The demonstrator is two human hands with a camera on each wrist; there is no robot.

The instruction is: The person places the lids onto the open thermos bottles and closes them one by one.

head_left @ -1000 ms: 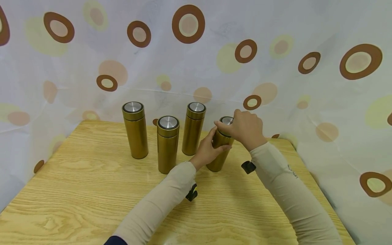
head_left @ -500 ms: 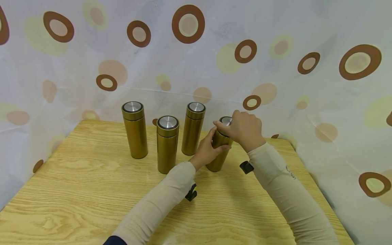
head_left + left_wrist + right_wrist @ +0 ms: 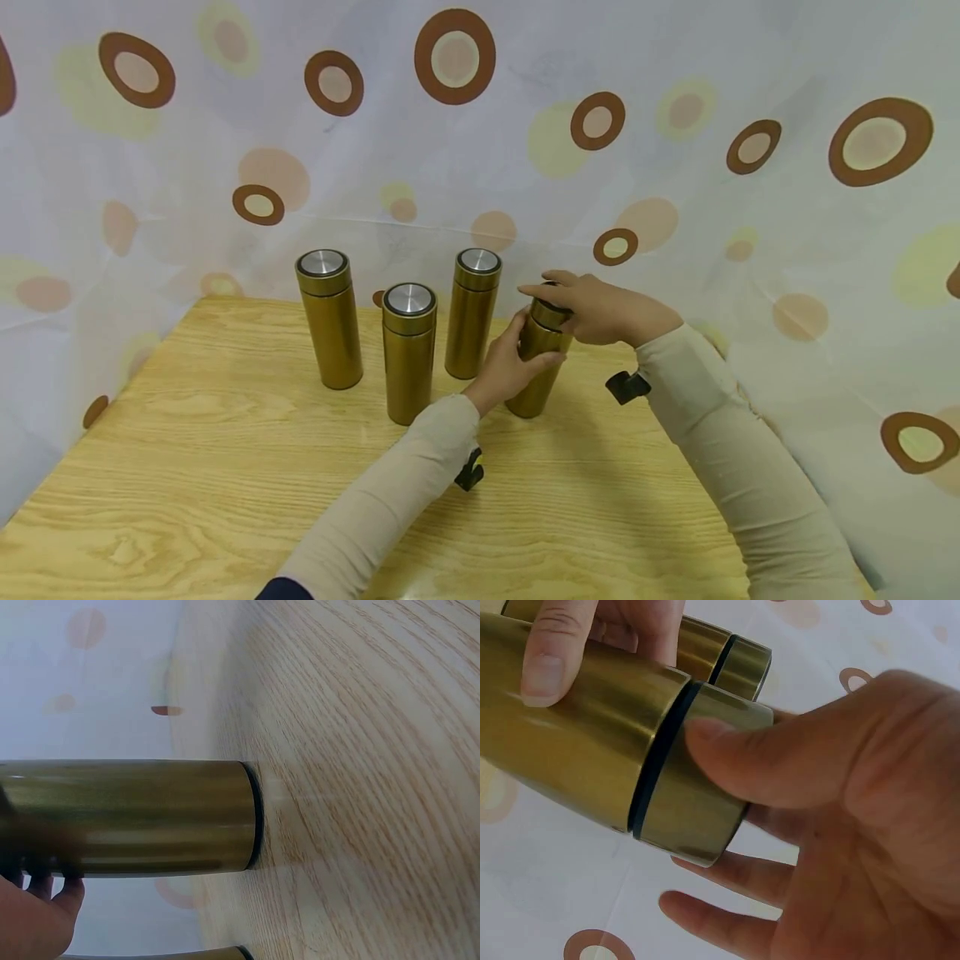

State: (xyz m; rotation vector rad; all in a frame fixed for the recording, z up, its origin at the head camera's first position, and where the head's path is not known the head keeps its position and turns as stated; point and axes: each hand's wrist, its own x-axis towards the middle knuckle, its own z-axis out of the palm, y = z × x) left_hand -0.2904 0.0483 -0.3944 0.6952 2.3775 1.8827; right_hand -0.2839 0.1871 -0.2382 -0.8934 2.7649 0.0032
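Note:
A gold thermos (image 3: 534, 392) stands upright on the wooden table, right of the other bottles. My left hand (image 3: 504, 371) grips its body, thumb across the near side and fingers behind. At the top, my right hand (image 3: 603, 310) holds the lid (image 3: 697, 780). The right wrist view shows that thumb pressed on the lid's side just above the dark seam, while other fingers reach round the far side, two of them stretched out past it. In the left wrist view the base of the thermos (image 3: 150, 814) rests on the wood.
Three matching gold thermoses with silver-topped lids stand left of the held one: one at far left (image 3: 333, 333), one nearer (image 3: 408, 367), one behind (image 3: 471, 325). The wooden table (image 3: 225, 467) ends against a white patterned curtain (image 3: 375, 183).
My right hand has turned on the lid, its wrist swinging right and its fingers now straighter across the top. The left hand and the thermos keep their place.

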